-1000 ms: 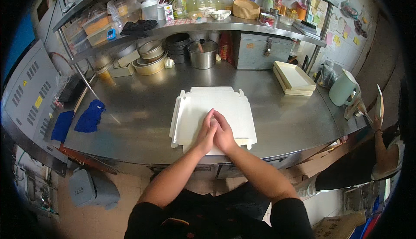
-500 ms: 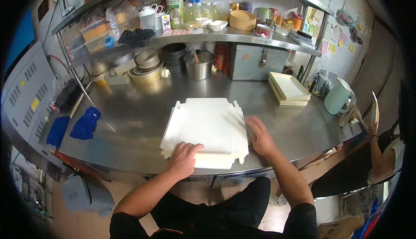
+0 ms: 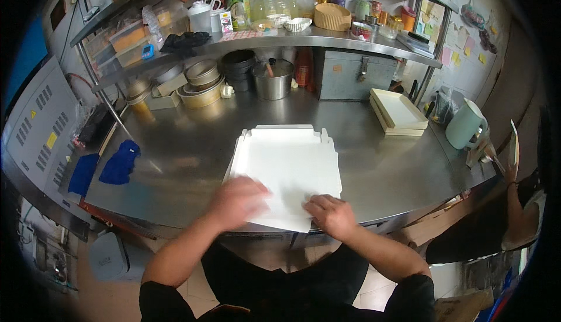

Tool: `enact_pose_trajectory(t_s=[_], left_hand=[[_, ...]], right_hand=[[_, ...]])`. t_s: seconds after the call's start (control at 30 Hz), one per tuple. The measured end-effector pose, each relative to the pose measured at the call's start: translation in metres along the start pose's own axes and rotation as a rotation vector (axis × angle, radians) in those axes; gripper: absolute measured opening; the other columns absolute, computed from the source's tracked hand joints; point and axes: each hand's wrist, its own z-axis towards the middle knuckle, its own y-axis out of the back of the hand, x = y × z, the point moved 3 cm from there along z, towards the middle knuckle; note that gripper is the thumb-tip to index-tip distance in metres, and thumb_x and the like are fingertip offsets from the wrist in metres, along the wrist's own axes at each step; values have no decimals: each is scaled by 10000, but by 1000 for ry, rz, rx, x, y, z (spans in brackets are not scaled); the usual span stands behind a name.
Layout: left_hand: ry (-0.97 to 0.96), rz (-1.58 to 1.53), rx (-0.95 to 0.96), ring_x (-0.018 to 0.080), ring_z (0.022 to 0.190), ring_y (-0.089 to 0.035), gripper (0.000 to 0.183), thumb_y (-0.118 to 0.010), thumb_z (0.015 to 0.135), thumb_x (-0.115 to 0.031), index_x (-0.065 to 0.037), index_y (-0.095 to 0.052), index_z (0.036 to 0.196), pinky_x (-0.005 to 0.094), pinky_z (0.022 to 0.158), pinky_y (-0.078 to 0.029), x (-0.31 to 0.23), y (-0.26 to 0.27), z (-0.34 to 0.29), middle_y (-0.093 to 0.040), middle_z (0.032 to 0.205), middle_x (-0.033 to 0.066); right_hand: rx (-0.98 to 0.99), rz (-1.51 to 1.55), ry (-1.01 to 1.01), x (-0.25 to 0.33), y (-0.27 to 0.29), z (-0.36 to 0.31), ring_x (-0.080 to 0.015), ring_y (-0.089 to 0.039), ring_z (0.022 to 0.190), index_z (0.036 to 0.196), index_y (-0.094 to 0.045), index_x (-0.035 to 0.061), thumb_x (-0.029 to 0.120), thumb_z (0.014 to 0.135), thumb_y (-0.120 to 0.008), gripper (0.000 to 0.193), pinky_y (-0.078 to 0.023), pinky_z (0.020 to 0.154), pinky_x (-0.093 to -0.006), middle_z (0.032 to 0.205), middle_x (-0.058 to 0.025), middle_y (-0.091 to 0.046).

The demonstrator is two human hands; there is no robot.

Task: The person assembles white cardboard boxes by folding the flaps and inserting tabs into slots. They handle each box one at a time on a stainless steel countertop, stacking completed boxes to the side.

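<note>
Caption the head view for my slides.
Left hand, blurred, and right hand at near end of white cardboard on steel counter.

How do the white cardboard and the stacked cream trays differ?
Shape: the white cardboard spreads out with notched tabs at its far corners; the cream trays have raised rims.
Place: the cardboard lies near the steel counter's front edge, by the left hand and right hand; the trays sit stacked farther back right.
Shared: both pale, on the counter.

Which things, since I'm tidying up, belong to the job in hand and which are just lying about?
Job in hand: notched white sheet; left hand; right hand.
Seemingly lying about: blue cloths; cream trays; green jug; lidded pot; grey box.
</note>
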Motion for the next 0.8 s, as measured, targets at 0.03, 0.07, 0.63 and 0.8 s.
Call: enact_pose_trajectory(t_s=[0.03,0.07,0.63,0.8], left_hand=[[-40,107,22,294,1178,-702,222,-751,955,-106,-158,-832,1155,471,1062,-544,-16,-17,-7,-791,1203,56],[-86,215,44,281,1128,-730,194,-748,972,-114,-161,-832,1140,451,1012,-572,-27,-31,-12,-803,1161,48],[-138,428,-38,257,1093,-680,266,-772,975,-294,-127,-775,1181,410,966,-568,-4,-71,-28,-723,1179,25],[-149,475,5,278,1015,-663,156,-698,963,-160,-58,-694,1080,416,930,-570,-8,-81,-29,-687,1065,57]], right_hand=[[22,26,-5,2,-4,-1,-299,-755,1074,1151,-785,117,160,930,-742,229,-626,887,-436,1090,-61,-774],[39,47,-11,0,-9,-1,-307,-755,1065,1160,-783,118,169,951,-741,219,-627,874,-441,1074,-69,-772],[-30,14,10,12,-12,12,-277,-676,1068,1086,-781,89,307,948,-796,258,-556,915,-405,1137,-80,-722],[-15,-11,52,12,-39,19,-287,-668,985,995,-730,75,248,940,-759,184,-557,875,-419,1031,-77,-696]])
